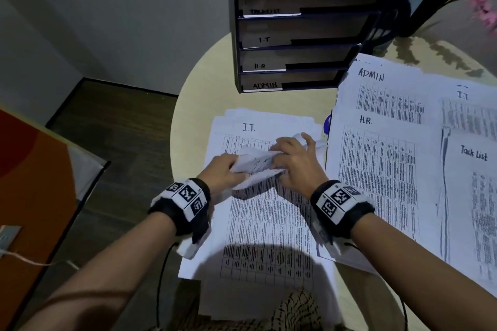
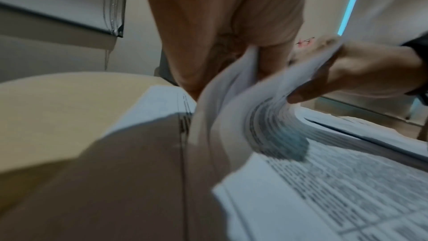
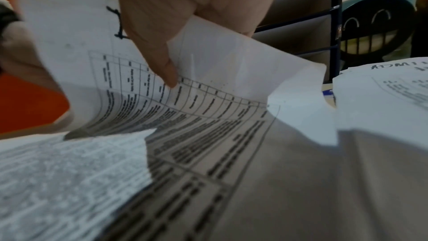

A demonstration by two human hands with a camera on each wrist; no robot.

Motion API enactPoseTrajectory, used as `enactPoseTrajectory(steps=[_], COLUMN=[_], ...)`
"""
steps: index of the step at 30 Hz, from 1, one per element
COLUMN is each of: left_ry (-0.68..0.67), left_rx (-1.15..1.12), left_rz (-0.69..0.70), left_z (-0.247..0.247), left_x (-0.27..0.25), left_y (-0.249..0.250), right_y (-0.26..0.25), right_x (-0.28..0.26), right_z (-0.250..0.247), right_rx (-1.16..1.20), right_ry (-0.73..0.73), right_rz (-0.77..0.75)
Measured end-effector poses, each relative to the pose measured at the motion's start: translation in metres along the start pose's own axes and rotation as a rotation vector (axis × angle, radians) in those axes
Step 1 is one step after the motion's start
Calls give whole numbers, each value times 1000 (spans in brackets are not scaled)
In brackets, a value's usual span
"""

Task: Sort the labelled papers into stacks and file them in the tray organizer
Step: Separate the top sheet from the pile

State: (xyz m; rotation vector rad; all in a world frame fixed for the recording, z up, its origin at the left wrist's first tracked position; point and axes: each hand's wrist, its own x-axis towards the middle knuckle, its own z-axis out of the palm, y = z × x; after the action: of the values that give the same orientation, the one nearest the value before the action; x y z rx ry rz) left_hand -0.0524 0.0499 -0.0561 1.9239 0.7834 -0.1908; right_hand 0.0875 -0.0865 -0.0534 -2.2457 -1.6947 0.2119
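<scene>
Head view: a bent sheet [image 1: 255,166] is held up off the I.T. stack [image 1: 269,223], which is laid near the front edge of the round desk [image 1: 199,83]. The sheet is gripped by the left hand [image 1: 224,169] at one end and by the right hand [image 1: 295,164] at the other, fingers curled round it. The tray organizer [image 1: 304,32] is set at the back edge, slots labelled Task List, I.T., H.R. and ADMIN. More labelled papers [image 1: 390,121] are spread toward the right edge.

Left wrist view: pretty blurry, but the sheet [image 2: 234,102] is seen curling up between both hands.

Right wrist view: the sheet [image 3: 208,72] is pinched by the right fingers [image 3: 162,61], just above the stack.
</scene>
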Motion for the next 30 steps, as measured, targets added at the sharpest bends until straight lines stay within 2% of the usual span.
enactPoseTrajectory(steps=[3, 5, 7, 8, 9, 11, 14, 16, 18, 20, 22, 24, 25, 27, 30], left_ry=[94, 62, 1, 9, 61, 279, 606, 695, 767, 790, 725, 629, 598, 540, 445], left_rx=[-102, -148, -102, -80, -80, -165, -156, -136, -181, -236, -356, -472, -541, -667, -757], left_rz=[-165, -308, -412, -420, -402, -300, -63, 136, 333, 501, 668, 719, 698, 594, 441], left_z=[-4, -8, -6, -5, -7, -20, -62, -92, -116, -132, -140, -133, -127, -110, -81], left_x=[7, 7, 3, 1, -1, -2, -2, -9, -20, -34, -44, -50, -49, -40, -22], left_y=[-17, -26, -28, -27, -21, -3, 43, 78, 107, 128, 137, 139, 137, 124, 104], right_y=[-3, -4, -8, -11, -14, -19, -22, -21, -19, -13, -4, 1, 5, 4, 5], right_x=[-4, -2, 2, 5, 7, 11, 16, 22, 32, 48, 60, 65, 65, 60, 51], right_z=[1, 0, -4, -6, -7, -9, -10, -12, -28, -53, -81, -104, -110, -114, -99], right_rx=[28, 64, 145, 189, 216, 237, 316, 391, 533, 637, 720, 877, 920, 998, 1075], right_ry=[43, 122, 123, 105, 90, 65, 31, 29, 163, 422, 665, 800, 827, 769, 720], right_rz=[91, 182, 286, 325, 345, 356, 355, 364, 441, 512, 471, 436, 421, 420, 527])
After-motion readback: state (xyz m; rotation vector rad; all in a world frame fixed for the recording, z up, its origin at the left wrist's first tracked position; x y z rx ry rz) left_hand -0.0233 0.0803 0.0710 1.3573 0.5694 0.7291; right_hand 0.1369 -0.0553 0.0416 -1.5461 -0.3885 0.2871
